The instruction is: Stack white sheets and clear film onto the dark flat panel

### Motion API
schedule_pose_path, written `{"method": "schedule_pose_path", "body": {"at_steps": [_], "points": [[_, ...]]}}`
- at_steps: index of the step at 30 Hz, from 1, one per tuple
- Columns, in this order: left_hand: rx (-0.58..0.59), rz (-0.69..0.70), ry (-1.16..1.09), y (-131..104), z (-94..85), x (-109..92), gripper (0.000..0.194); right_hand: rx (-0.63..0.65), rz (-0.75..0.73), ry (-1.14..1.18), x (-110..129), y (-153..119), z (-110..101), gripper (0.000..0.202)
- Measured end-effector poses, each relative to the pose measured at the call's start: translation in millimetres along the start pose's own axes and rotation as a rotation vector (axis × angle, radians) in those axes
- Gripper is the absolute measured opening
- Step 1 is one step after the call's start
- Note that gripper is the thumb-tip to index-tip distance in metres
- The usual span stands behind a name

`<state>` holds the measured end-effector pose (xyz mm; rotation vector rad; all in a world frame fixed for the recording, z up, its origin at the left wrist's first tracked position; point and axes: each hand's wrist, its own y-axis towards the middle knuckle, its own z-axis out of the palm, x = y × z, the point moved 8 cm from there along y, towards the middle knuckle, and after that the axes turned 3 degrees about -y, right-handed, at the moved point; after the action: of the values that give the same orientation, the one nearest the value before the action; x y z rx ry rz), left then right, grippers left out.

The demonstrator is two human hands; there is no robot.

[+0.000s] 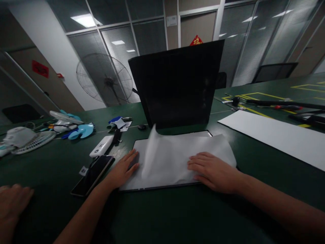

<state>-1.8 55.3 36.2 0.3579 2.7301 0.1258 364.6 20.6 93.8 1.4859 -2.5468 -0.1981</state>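
A flat white panel (138,145) with a thin dark rim lies on the green table in front of me. Over it rests a loose white sheet (167,152), curled up in a fold near its left side and bulging at the right end. My left hand (124,169) touches the panel's left edge, fingers stretched and slightly apart. On the right part of the sheet my right hand (213,171) lies palm down with its fingers extended. Directly behind the panel stands a large black screen-like board (177,84), tilted upright.
A smartphone (92,176) and a white device (101,146) lie left of the panel. Fan parts (82,131) are heaped farther left. Another person's hand (15,200) rests at the lower left. To the right are a long white board (276,135) and dark tools (284,104).
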Motion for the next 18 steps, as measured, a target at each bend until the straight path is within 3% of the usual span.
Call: {"method": "schedule_pose_path", "body": {"at_steps": [3, 8, 11, 18], "points": [[-0.038, 0.041, -0.113, -2.0, 0.9, 8.8, 0.063, 0.131, -0.005, 0.127, 2.0, 0.1, 16.2, 0.053], [-0.017, 0.012, -0.213, -2.4, -5.7, 11.3, 0.065, 0.181, -0.019, 0.165, -4.9, -2.7, 18.7, 0.075], [-0.018, -0.060, -0.283, 0.2, -12.5, 12.2, 0.068, 0.176, -0.046, 0.112, -5.0, -3.7, 16.8, 0.062], [-0.207, -0.169, -0.379, 4.1, -25.8, 22.6, 0.069, 0.148, -0.109, -0.022, -1.5, -8.0, 11.5, 0.050]]}}
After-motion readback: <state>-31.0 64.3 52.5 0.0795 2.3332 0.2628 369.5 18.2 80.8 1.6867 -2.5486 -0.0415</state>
